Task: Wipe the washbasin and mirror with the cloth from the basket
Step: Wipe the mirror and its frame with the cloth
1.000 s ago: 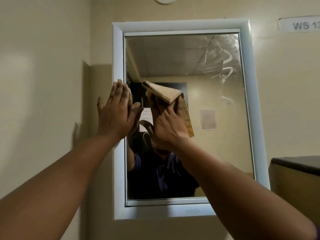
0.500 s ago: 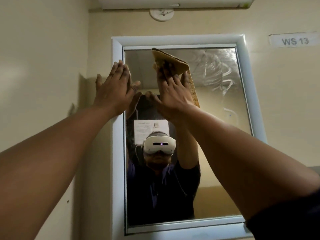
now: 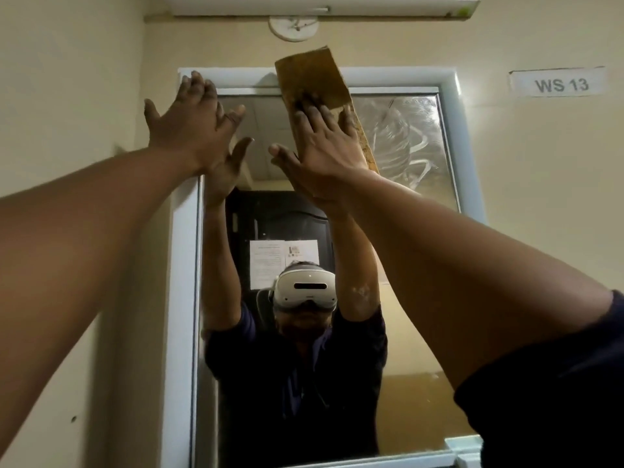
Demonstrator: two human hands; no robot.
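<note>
A wall mirror (image 3: 415, 298) in a white frame fills the middle of the view. My right hand (image 3: 320, 143) presses a folded brown cloth (image 3: 312, 77) flat against the top of the glass, fingers straight; the cloth's upper edge reaches over the frame's top rail. My left hand (image 3: 189, 119) lies flat with spread fingers on the frame's upper left corner. Smeared wipe marks show on the glass at upper right. The washbasin is out of view.
A side wall (image 3: 67, 96) closes in on the left. A white round fitting (image 3: 293, 27) and a long white fixture (image 3: 320, 5) sit above the mirror. A label reading WS 13 (image 3: 560, 84) is on the wall at right.
Both hands have moved up the mirror from its middle to its top edge, the right hand sliding the cloth upward past the top rail. The view has tilted upward.
</note>
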